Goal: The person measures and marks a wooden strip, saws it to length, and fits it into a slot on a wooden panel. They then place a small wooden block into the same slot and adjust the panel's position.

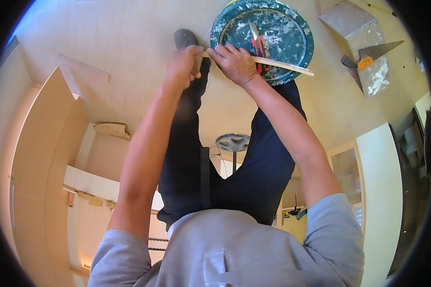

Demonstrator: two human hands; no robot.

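My right hand (234, 63) grips a thin, pale wooden strip (285, 66), its long end reaching to the right over a green round lid or bucket top (215, 36) spattered with white. At the strip's left end, my left hand (179, 67) is closed around a small greyish-brown flat piece (198, 60), blurred by motion; its kind is unclear. The two hands are close together, just above my shoe (185, 38). On the green surface lies a red and black utility knife (257, 40), partly behind the strip and my right hand.
A handsaw (378, 51) with a black and orange handle rests on a white-stained board (373, 79) at the right. A thin flat panel (84, 69) lies on the floor at the left. Tall wooden panels (38, 158) stand on the left; a round grey base (233, 141) shows between my legs.
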